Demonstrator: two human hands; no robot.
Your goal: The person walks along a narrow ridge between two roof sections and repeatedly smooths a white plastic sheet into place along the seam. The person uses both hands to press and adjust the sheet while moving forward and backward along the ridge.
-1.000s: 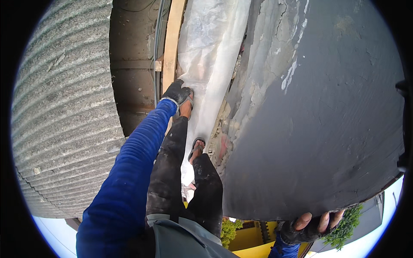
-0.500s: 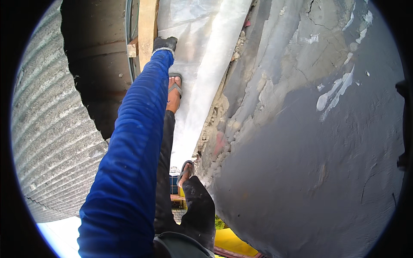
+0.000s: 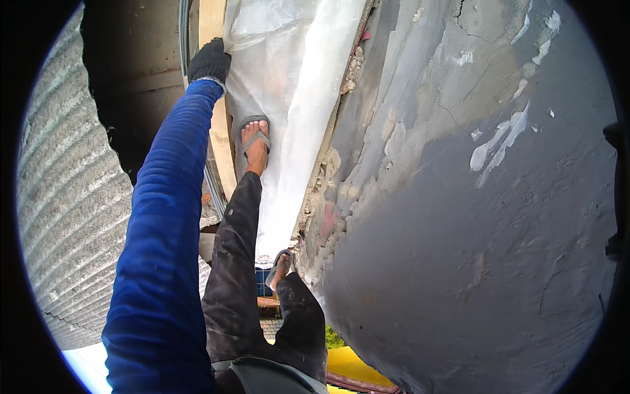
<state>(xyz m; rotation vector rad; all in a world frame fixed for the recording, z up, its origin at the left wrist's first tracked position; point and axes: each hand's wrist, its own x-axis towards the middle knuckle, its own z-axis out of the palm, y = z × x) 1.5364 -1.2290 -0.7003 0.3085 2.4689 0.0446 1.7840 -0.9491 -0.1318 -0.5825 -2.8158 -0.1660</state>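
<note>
My left hand point(image 3: 209, 64), in a dark knitted glove below a long blue sleeve point(image 3: 154, 217), reaches far forward. It is closed over a pale wooden beam point(image 3: 211, 20), which runs along the edge of a dark opening. Part of the beam is hidden under the glove, and the fingertips show poorly. Beside the beam lies a whitish translucent plastic sheet point(image 3: 289, 125). One of my feet point(image 3: 256, 141), in a grey flip-flop, stands on the sheet next to the beam. My right hand is out of view.
Corrugated grey roofing point(image 3: 72, 197) slopes along the left, beside the dark gap point(image 3: 138, 59) with cables point(image 3: 184, 33). A grey plastered wall point(image 3: 459, 262) with crumbling edges fills the right. My other foot point(image 3: 280, 269) stands farther back, above a drop with yellow surfaces point(image 3: 357, 368) below.
My left hand has moved left from beside the beam onto it. My forward leg and foot now show more fully, and the view has shifted slightly to the right.
</note>
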